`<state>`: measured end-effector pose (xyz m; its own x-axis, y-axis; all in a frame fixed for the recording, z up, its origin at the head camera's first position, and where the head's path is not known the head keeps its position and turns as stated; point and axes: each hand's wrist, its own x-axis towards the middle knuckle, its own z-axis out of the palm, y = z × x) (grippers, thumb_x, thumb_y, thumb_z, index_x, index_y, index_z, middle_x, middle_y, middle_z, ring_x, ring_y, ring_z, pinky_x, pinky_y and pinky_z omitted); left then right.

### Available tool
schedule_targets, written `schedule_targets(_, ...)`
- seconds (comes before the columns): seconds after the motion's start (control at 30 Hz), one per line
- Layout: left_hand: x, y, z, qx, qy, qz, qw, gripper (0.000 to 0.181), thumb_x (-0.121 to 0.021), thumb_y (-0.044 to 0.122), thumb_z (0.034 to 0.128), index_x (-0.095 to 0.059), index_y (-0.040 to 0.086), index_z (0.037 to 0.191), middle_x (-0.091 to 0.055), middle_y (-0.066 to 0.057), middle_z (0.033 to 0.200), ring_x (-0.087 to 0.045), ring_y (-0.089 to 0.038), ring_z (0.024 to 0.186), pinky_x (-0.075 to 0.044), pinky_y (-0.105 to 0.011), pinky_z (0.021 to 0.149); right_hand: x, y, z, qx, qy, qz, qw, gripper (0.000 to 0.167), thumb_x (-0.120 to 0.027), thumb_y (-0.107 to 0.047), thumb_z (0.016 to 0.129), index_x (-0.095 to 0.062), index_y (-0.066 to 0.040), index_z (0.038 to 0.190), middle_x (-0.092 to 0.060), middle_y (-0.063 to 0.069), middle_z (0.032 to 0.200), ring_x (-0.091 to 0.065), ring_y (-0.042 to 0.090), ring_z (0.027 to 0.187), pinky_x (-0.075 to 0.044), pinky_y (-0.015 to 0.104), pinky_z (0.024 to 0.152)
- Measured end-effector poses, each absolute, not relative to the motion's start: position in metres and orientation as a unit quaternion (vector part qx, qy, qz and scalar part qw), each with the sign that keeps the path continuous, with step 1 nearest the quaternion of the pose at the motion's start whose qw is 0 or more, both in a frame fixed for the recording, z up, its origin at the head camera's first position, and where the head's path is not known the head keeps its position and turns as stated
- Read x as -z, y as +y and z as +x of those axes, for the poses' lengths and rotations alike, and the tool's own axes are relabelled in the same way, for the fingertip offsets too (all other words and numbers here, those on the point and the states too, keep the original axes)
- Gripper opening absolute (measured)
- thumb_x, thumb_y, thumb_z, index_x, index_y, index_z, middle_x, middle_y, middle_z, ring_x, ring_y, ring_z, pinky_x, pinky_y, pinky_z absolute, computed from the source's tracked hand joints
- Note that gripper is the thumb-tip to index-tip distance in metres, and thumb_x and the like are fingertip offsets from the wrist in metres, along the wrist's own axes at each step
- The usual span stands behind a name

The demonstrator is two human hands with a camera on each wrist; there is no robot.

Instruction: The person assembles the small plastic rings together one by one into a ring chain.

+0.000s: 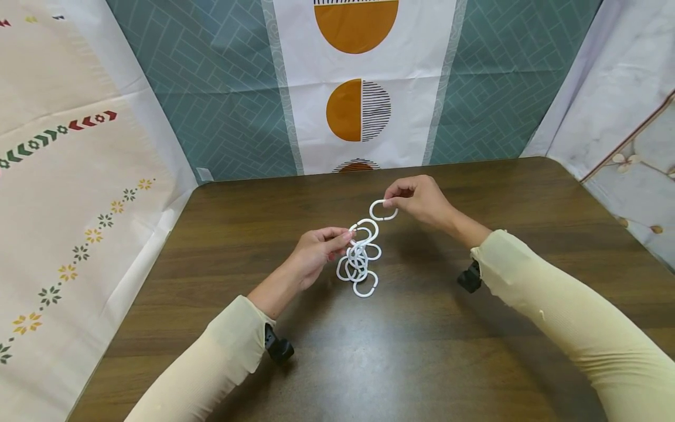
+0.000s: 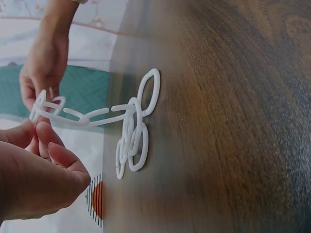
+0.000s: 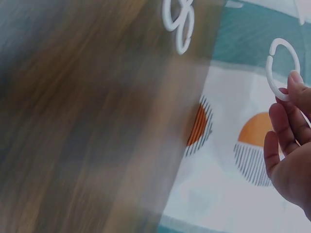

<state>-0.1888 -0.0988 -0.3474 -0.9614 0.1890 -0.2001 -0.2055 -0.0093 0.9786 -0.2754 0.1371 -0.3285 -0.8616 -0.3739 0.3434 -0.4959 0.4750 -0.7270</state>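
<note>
A white plastic ring (image 1: 371, 210) with a small gap in its loop is pinched between the thumb and fingers of my right hand (image 1: 422, 203). In the right wrist view, nothing hangs from this ring (image 3: 269, 73). My left hand (image 1: 319, 251), lower and to the left, pinches the upper end of a chain of similar linked rings (image 1: 357, 262). From there the chain (image 2: 82, 122) slopes down in the left wrist view, its lower links bunched on the table. Overlap hides how some of the bunched rings join.
Both hands are over a brown wood-grain table (image 1: 422, 351). A teal and white patterned cloth (image 1: 232, 117) hangs behind its far edge. Pale printed cloths hang at the left (image 1: 63, 176) and right (image 1: 622, 117). Each sleeved wrist carries a small black camera (image 1: 278, 346).
</note>
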Motion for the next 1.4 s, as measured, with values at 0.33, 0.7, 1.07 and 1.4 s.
schedule_targets(0.33,0.348,-0.097,-0.19,-0.698,0.697,0.003,0.164,0.029,-0.062,0.013,0.0946,-0.062,-0.008,0.114,-0.061,0.004,0.078,-0.053,-0.011,0.07,-0.038,-0.029,0.073,0.317,0.113,-0.261,-0.498,-0.812,0.302,0.029,0.006,-0.076,-0.007,0.082,-0.073,-0.002,0.085,-0.068,0.009,0.077,-0.055,0.021,0.068,-0.043,0.023,0.06)
schedule_targets(0.7,0.348,-0.095,-0.187,-0.694,0.702,0.006,0.163,0.024,-0.063,0.012,0.0934,-0.063,-0.008,0.107,-0.059,0.004,0.072,-0.054,-0.01,0.068,-0.037,-0.027,0.068,0.317,0.104,-0.258,-0.503,-0.806,0.308,0.049,0.004,-0.073,-0.001,0.083,-0.072,-0.004,0.081,-0.067,0.008,0.077,-0.054,0.019,0.07,-0.042,0.023,0.062)
schedule_targets(1.07,0.347,-0.096,-0.187,-0.693,0.708,-0.003,0.137,0.019,-0.063,0.009,0.0925,-0.066,-0.006,0.103,-0.059,0.007,0.067,-0.053,-0.008,0.064,-0.037,-0.027,0.065,0.317,0.094,-0.249,-0.49,-0.81,0.322,0.017,0.004,-0.072,0.001,0.083,-0.074,-0.002,0.083,-0.069,0.008,0.08,-0.057,0.017,0.073,-0.045,0.023,0.065)
schedule_targets(1.4,0.347,-0.101,-0.19,-0.702,0.7,-0.061,0.119,0.022,-0.063,0.017,0.0944,-0.067,0.002,0.109,-0.067,0.003,0.083,-0.056,-0.011,0.069,-0.038,-0.03,0.072,0.316,0.093,-0.249,-0.457,-0.817,0.352,0.035,0.005,-0.073,0.002,0.081,-0.074,-0.003,0.079,-0.067,0.006,0.075,-0.053,0.018,0.07,-0.041,0.024,0.06)
